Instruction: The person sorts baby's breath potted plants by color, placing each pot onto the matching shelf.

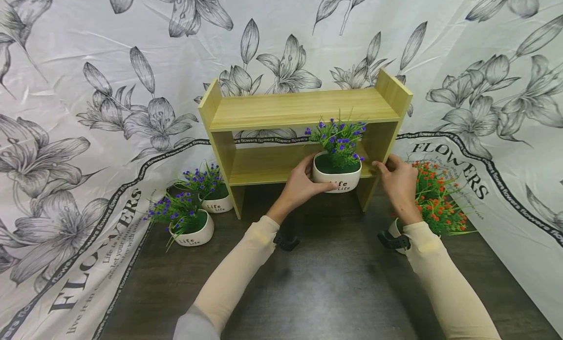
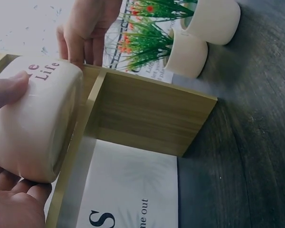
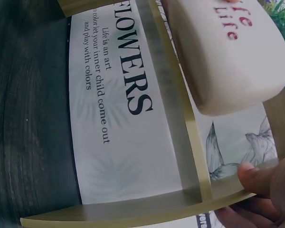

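A white oval flowerpot (image 1: 336, 180) lettered "Life" holds a plant with purple flowers (image 1: 338, 142). My left hand (image 1: 302, 184) grips it, thumb across the front and fingers at its far side. The pot is in front of the middle shelf of a light wooden shelf unit (image 1: 303, 105); in the left wrist view the pot (image 2: 35, 118) shows its underside tilted into view. My right hand (image 1: 399, 181) pinches the edge of the unit's right side panel (image 1: 387, 139). In the right wrist view, the right thumb and fingers (image 3: 256, 178) lie on either side of that panel.
Two potted purple-flowered plants (image 1: 193, 230) stand left of the unit on the dark wooden table (image 1: 325, 281). Red-flowered plants (image 1: 440, 198) in white pots stand at the right, partly behind my right arm. A flower-printed white cloth (image 1: 145, 17) hangs behind everything.
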The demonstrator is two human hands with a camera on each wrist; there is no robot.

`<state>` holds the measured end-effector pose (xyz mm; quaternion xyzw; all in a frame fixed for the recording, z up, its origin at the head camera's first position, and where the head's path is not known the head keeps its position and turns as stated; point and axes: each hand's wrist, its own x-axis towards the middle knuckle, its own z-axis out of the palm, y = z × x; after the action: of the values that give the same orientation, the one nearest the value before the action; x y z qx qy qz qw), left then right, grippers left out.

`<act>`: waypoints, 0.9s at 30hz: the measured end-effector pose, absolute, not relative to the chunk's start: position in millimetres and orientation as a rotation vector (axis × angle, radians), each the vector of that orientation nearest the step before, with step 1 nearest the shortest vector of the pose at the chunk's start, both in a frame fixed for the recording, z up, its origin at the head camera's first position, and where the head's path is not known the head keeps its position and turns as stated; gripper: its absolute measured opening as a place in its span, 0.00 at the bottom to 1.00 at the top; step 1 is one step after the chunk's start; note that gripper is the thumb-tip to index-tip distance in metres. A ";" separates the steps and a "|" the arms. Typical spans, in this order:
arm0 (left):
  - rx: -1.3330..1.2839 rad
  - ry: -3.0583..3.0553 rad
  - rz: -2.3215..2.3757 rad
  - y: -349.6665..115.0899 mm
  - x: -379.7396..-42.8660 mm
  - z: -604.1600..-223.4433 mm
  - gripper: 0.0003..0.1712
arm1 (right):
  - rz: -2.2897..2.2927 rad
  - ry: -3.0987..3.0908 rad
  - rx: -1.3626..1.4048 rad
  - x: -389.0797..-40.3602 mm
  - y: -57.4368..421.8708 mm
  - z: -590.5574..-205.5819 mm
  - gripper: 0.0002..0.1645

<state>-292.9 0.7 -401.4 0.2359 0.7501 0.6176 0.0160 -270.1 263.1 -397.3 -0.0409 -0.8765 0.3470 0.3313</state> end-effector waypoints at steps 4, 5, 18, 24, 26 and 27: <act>0.731 2.315 1.935 4.5 -297.8 -400.9 0.58 | 0.971 -2.300 -0.109 -268.2 264.4 -393.3 0.20; 0.729 2.311 1.942 5.2 -298.7 -400.9 0.57 | 0.984 -2.308 -0.103 -267.7 264.8 -392.5 0.21; 0.779 2.322 1.937 18.6 -317.4 -399.4 0.56 | 1.075 -2.261 -0.141 -257.9 270.8 -382.7 0.20; 0.812 2.362 1.900 29.5 -324.4 -394.6 0.55 | 1.086 -2.258 -0.151 -256.9 272.2 -382.8 0.20; 0.801 2.380 1.880 33.0 -325.6 -392.9 0.55 | 1.086 -2.255 -0.150 -257.0 272.8 -383.4 0.20; 0.793 2.388 1.871 34.9 -326.2 -392.0 0.55 | 1.088 -2.253 -0.148 -257.0 273.1 -383.6 0.20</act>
<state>-326.2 34.9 -392.0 0.2530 0.7616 0.5967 0.0027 -257.0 273.1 -383.6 -0.0561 -0.8540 0.4122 0.3123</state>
